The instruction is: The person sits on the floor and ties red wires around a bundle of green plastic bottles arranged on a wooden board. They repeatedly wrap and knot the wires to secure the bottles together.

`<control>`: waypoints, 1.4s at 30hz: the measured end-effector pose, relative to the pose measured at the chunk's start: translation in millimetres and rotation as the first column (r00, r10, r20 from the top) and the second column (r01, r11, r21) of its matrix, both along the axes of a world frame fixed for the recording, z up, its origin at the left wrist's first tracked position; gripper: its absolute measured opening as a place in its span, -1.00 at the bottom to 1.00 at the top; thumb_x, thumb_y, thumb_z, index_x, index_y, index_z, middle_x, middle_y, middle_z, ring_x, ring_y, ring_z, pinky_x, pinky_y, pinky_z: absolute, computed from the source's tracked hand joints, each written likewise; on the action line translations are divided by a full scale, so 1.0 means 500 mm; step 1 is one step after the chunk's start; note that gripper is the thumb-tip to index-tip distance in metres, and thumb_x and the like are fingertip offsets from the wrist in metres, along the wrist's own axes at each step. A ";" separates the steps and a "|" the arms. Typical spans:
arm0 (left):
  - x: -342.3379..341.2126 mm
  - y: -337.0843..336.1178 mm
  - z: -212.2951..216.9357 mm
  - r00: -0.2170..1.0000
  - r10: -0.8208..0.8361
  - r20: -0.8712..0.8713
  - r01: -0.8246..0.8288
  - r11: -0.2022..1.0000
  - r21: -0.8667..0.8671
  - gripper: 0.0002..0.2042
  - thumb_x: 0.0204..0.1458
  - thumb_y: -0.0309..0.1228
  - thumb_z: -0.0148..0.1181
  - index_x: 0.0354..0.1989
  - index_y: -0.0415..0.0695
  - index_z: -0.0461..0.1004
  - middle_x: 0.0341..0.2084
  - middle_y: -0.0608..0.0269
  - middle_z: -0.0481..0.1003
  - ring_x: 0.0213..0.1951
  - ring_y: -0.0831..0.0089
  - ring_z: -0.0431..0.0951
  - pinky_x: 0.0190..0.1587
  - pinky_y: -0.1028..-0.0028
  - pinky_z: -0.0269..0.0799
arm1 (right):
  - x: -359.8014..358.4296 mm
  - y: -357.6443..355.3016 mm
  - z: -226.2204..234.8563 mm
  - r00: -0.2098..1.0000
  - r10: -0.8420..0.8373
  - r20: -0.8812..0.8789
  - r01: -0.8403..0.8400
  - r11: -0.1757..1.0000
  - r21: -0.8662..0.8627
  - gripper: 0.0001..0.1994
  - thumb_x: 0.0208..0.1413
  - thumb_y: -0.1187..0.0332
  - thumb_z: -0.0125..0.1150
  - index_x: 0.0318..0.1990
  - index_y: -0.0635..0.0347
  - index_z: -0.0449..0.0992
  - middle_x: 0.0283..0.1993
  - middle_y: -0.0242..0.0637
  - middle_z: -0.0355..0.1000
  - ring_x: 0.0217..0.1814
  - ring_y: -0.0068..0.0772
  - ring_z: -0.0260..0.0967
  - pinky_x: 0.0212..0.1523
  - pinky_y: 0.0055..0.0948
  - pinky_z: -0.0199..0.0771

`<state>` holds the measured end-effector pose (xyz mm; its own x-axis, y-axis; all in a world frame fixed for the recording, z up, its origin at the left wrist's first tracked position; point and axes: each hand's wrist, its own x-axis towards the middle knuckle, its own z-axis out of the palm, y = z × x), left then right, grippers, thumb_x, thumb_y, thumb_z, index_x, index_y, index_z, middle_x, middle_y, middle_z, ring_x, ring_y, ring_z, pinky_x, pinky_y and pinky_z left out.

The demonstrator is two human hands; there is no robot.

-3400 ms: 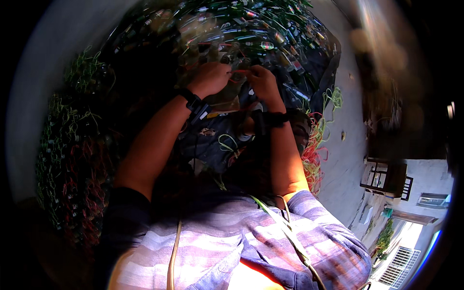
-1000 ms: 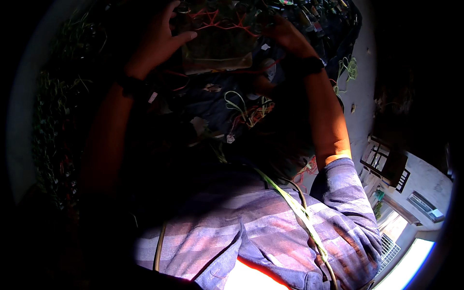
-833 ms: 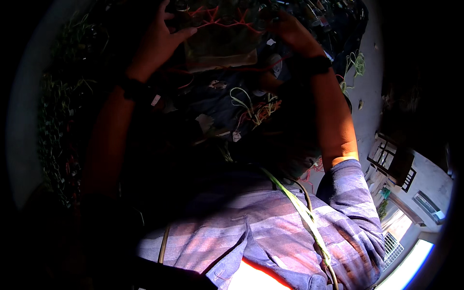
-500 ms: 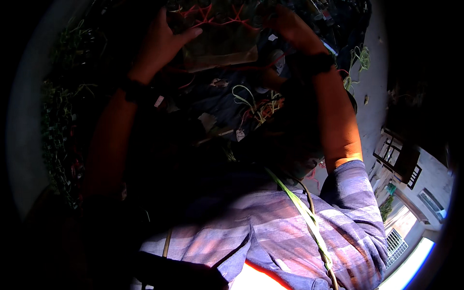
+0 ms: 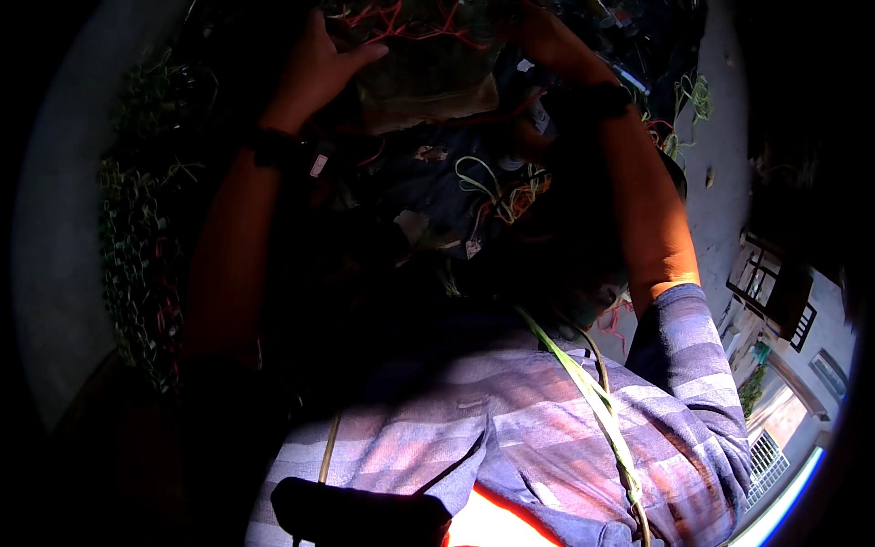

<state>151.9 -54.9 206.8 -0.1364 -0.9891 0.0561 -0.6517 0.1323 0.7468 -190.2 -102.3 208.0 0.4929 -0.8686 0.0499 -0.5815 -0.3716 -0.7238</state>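
Near the top edge, red cord netting zigzags across a dark, box-like block with a paler lower edge. At the block's left side is my left hand, its thumb stretched toward the netting. The fingers curl around the netting's left end, partly lost in shadow and cut by the frame. On the other side, my right hand reaches to the netting's right end; its fingertips are too dark to make out. A loose red cord runs below the block.
Tangled green and orange cords lie on dark material below the block. Green netting is heaped at the left. More green cord lies on the grey floor at the right. A green strap crosses my striped shirt.
The whole view has shifted slightly, so things sit a little further right and the block slightly higher. Both hands keep their places at the netting.
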 end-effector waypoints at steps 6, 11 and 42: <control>0.042 -0.060 -0.004 1.000 -0.023 0.005 0.022 1.000 0.020 -0.32 0.07 -0.16 0.47 0.26 -0.26 0.32 -0.41 0.17 0.61 -0.39 0.44 0.63 -0.25 0.41 0.52 | 0.037 0.043 -0.007 0.978 -0.143 0.152 0.111 0.973 0.203 -0.69 0.28 0.29 0.27 0.08 0.24 0.55 -0.06 -0.24 0.60 -0.03 -0.39 0.50 0.00 -0.38 0.48; 0.057 -0.109 -0.084 0.993 -0.023 -0.116 0.007 0.991 -0.132 -0.45 0.11 -0.23 0.40 0.25 -0.15 0.44 -0.27 -0.03 0.65 -0.22 0.05 0.68 -0.17 0.20 0.55 | 0.105 0.137 -0.011 0.948 -0.204 0.245 0.203 0.979 0.027 -0.68 0.28 0.31 0.26 0.12 0.23 0.51 -0.08 0.03 0.61 0.03 -0.04 0.60 0.03 -0.26 0.55; -0.118 0.030 0.014 0.868 -0.461 0.183 0.494 0.773 -0.397 -0.97 0.11 -0.53 0.25 -0.33 -0.18 0.60 -0.33 0.06 0.48 -0.17 0.00 0.52 -0.13 0.14 0.47 | 0.178 0.228 -0.096 0.670 -0.352 0.654 0.150 0.926 0.346 -0.51 0.35 0.37 0.14 0.38 0.23 0.25 0.15 -0.12 0.50 0.19 -0.33 0.48 0.15 -0.36 0.46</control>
